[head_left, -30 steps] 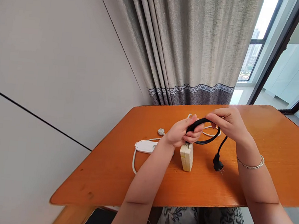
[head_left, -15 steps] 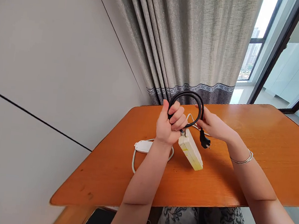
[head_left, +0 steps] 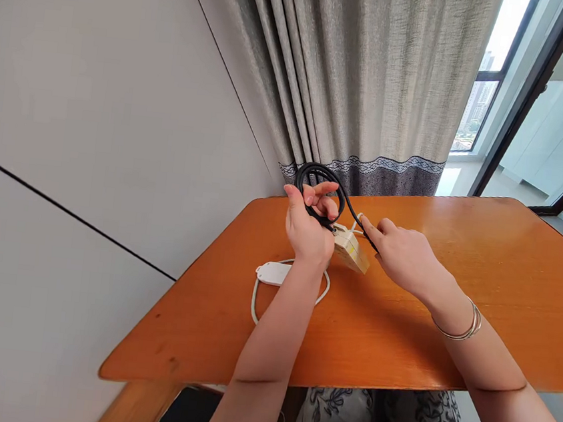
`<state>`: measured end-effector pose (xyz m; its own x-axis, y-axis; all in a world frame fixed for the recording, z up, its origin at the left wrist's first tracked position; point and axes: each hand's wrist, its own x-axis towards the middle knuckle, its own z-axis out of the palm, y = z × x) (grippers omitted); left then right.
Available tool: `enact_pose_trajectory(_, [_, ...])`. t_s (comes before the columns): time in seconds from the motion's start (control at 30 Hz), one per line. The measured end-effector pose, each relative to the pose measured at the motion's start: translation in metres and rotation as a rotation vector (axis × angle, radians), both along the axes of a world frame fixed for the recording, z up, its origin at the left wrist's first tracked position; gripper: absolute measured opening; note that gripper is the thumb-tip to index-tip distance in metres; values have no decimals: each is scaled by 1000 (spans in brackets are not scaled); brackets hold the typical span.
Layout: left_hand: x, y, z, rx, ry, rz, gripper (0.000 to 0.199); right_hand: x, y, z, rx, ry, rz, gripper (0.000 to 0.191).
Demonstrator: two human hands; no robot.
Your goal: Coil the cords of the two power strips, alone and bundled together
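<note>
Above the orange-brown table (head_left: 210, 311), my left hand (head_left: 313, 224) holds a coiled black cable (head_left: 311, 167), its fingers curled loosely through the loops. A cream-coloured block (head_left: 352, 249) with a yellow mark hangs just beyond my left wrist, at the cable's end. My right hand (head_left: 402, 254) grips a stretch of the same cable running down from the coil; its plug is hidden. On the tabletop, a white power strip or adapter (head_left: 273, 273) with a white cord lies left of my left forearm, which partly covers it.
A grey wall (head_left: 95, 117) runs along the left, and a grey curtain (head_left: 400, 82) hangs behind the table. A dark flat object (head_left: 190, 413) lies below the table's front edge. Glass doors stand at the right.
The coil has moved left with my left hand, whose fingers have loosened. My right hand has shifted lower, drawing a length of cable out straight. The block has tilted and risen.
</note>
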<state>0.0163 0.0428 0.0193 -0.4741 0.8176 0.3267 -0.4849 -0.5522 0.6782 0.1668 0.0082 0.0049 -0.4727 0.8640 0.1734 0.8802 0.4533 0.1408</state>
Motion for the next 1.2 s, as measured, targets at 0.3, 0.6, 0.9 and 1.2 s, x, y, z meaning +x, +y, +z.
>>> enact_pose_trajectory(0.3, [3, 2, -17, 129, 303, 37, 61, 9, -18, 10, 169, 363, 489, 38])
enact_pose_trajectory(0.6, [8, -13, -23, 109, 370, -371, 54, 8, -11, 5, 234, 728, 549, 41])
enact_pose_trajectory(0.9, [19, -15, -41, 156, 457, -714, 68, 13, -17, 17, 380, 1084, 450, 38])
enact_pose_trajectory(1.2, [17, -15, -34, 129, 480, -732, 59, 20, 7, 15, 344, 1163, 301, 49])
